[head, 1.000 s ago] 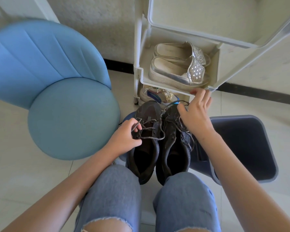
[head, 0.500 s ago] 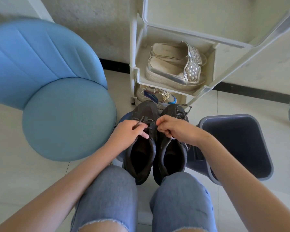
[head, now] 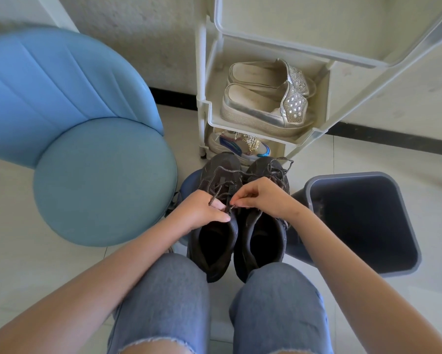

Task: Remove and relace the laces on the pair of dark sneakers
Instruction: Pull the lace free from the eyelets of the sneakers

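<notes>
Pair of dark sneakers (head: 263,238) stands side by side just in front of the cream shoe rack (head: 209,116), toes toward it, heels at the person's knees. Left hand (head: 199,213) grips the left sneaker (head: 214,241) at its throat, fingers curled, a lace (head: 222,172) end poking up between them. Right hand (head: 265,198) pinches the lace between fingertips over that sneaker's eyelets. Loose loops lie across both toes. Grey bin (head: 362,221) sits front-right of the rack; blue chair (head: 100,180) stands to the rack's left.
</notes>
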